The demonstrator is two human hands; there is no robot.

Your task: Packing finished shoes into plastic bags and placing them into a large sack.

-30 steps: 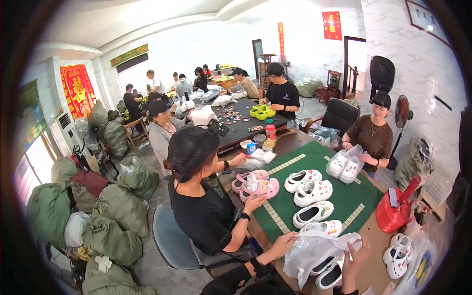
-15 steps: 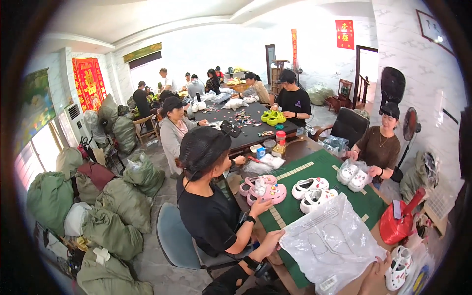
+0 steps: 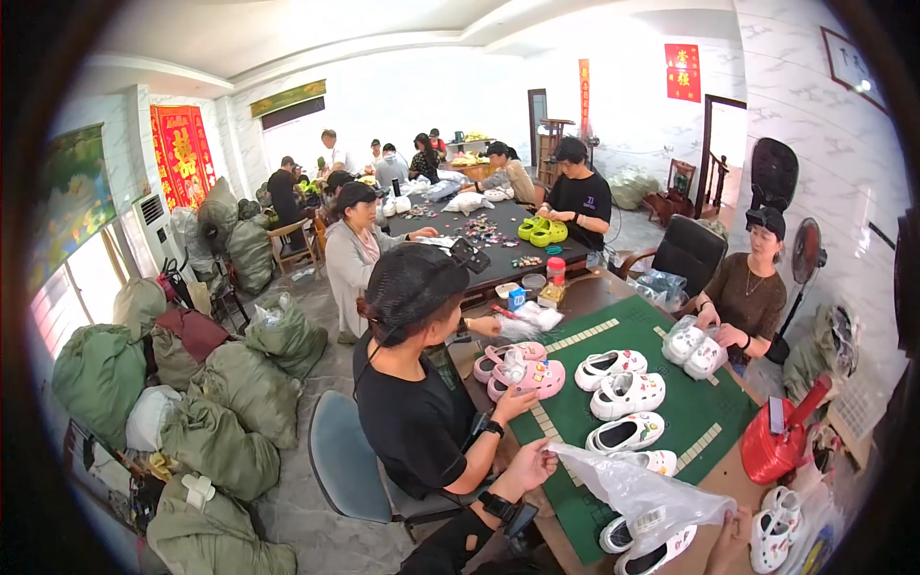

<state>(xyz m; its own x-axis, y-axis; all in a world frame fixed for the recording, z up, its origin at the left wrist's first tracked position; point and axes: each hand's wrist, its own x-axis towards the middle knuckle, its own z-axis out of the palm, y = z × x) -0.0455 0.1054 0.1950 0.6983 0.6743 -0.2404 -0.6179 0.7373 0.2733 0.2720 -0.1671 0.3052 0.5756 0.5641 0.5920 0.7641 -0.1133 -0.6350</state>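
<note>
A clear plastic bag [image 3: 632, 484] stretches between my two hands above the green table mat. My left hand [image 3: 530, 467] pinches one corner of it, a dark band on that wrist. At the lower right, my right hand [image 3: 734, 535] grips the bag's other end; its fingers show only in part. Beyond the bag sit white clogs [image 3: 628, 395] with small charms, and another white clog [image 3: 626, 432] lies nearer. The bag partly covers one more. Below the bag, closest to me, stands a further pair of white clogs [image 3: 656, 554].
At my left a seated person handles pink clogs [image 3: 525, 376]. Across, another person holds bagged white clogs [image 3: 695, 347]. A red bag [image 3: 772, 443] with a phone on it stands at the right, near more white clogs [image 3: 774, 529]. Stuffed green sacks [image 3: 251, 398] fill the left floor.
The bag, spread wide before, is now drawn narrow and slanting down to the right, uncovering several white clogs. The person across has brought both hands together on the bagged clogs.
</note>
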